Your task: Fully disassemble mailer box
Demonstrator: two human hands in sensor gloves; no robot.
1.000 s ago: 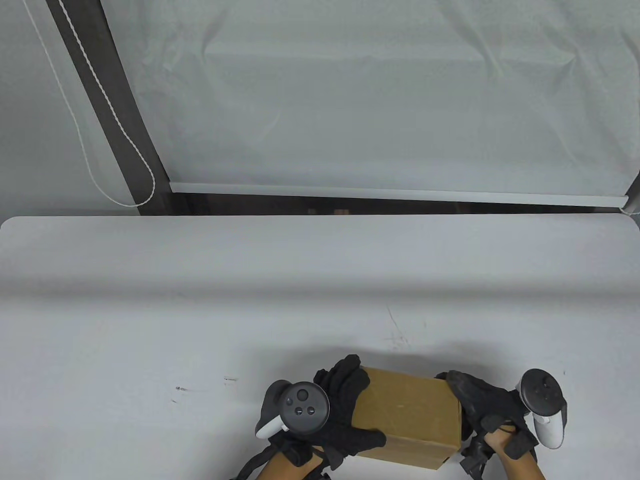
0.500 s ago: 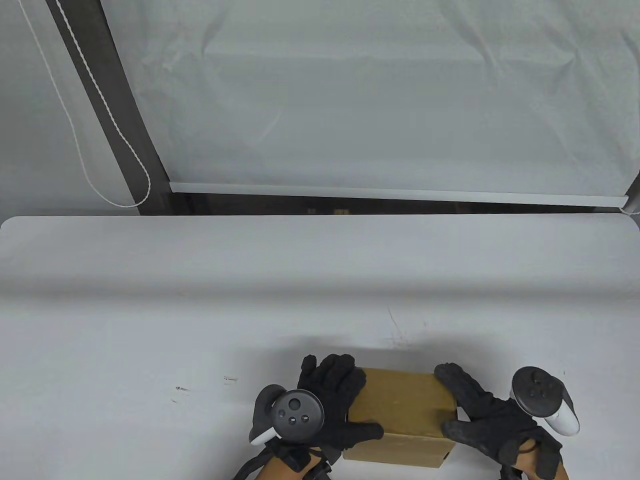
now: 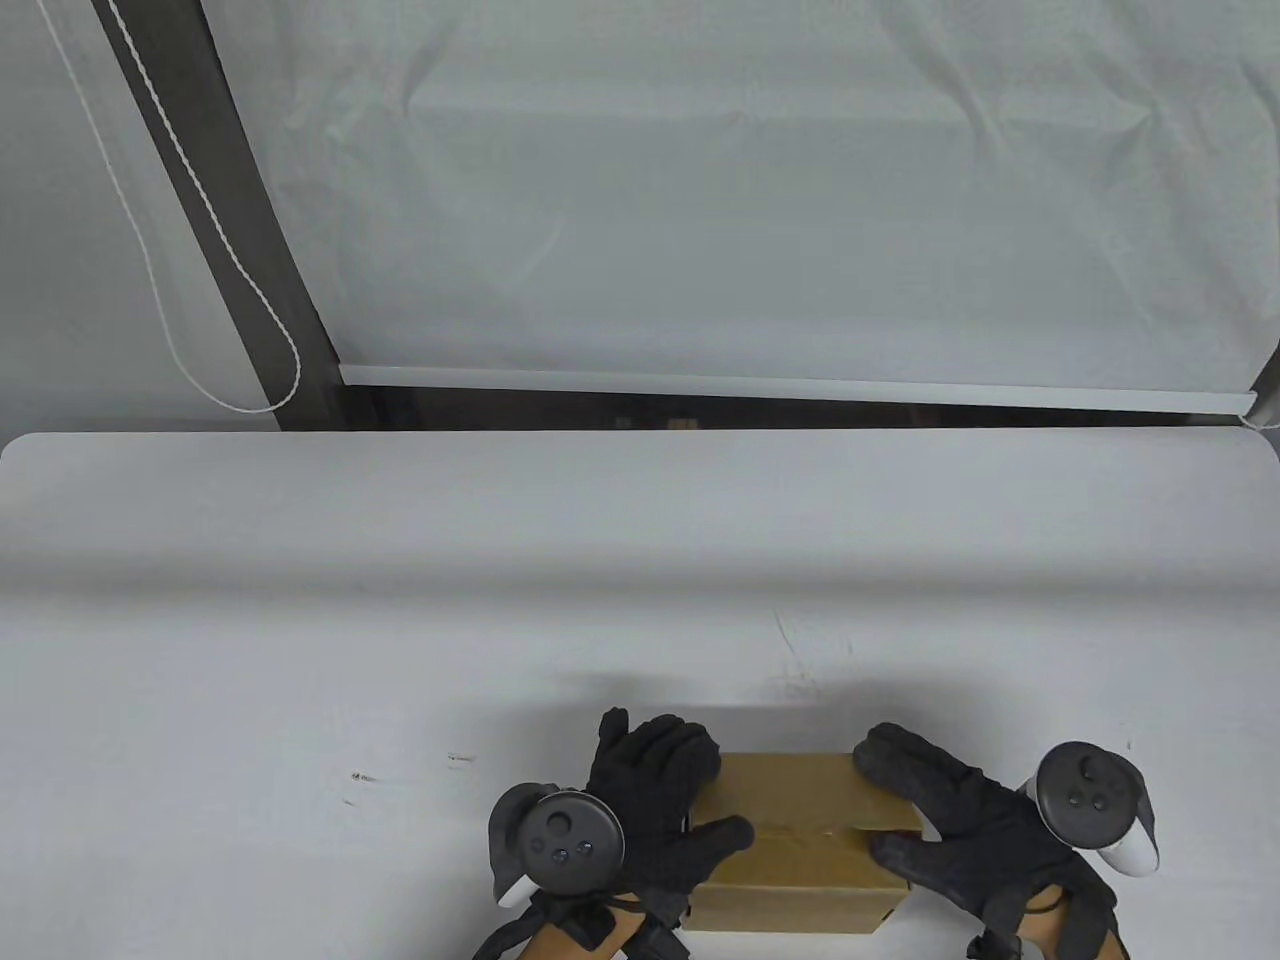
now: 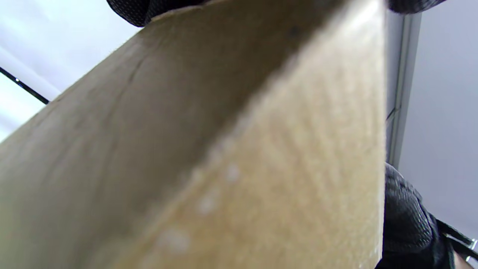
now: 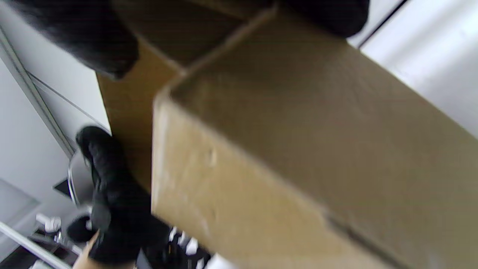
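I have the box [image 3: 800, 840] at the near edge of the tabletop [image 3: 400, 600], about midway along it, and I am at the opening step: the lid looks just starting to lift along the front seam, though the box is otherwise fully folded. My left hand [image 3: 650, 810] grips the left end, fingers spread over the top and thumb laid across toward the middle. My right hand [image 3: 950, 820] grips the right end the same way, fingers on the top far corner and thumb down the near side. Both hands are wide, wrapped around the cardboard.

The box lies flat with its long axis running left to right, parallel to the near edge, front face toward me.

Next, I judge, I need to get my thumbs under the lid's front lip and swing it up and back, steadying the base.
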